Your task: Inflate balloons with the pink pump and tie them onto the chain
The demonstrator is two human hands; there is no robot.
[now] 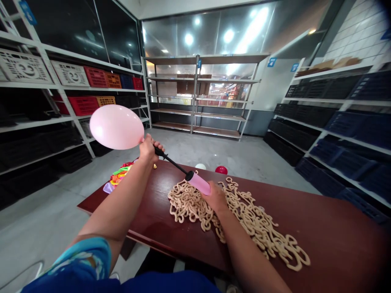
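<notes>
My left hand (149, 149) is closed at the neck of an inflated pink balloon (117, 127), where the black nozzle end of a hand pump meets it. The pump's black rod runs down to the right into a pink barrel (198, 183). Around the barrel's lower end my right hand (216, 197) is wrapped, above a pile of beige curly strands (192, 201) on the dark red table (320, 215). Several flat, colourful balloons (120, 174) lie at the table's left end, partly behind my left forearm.
Beyond the table's far edge are a red balloon (221, 169) and a white balloon (200, 166). Shelves with crates (97, 77) stand left, more shelves with dark crates (348, 122) right, and a metal rack (195, 97) at the back.
</notes>
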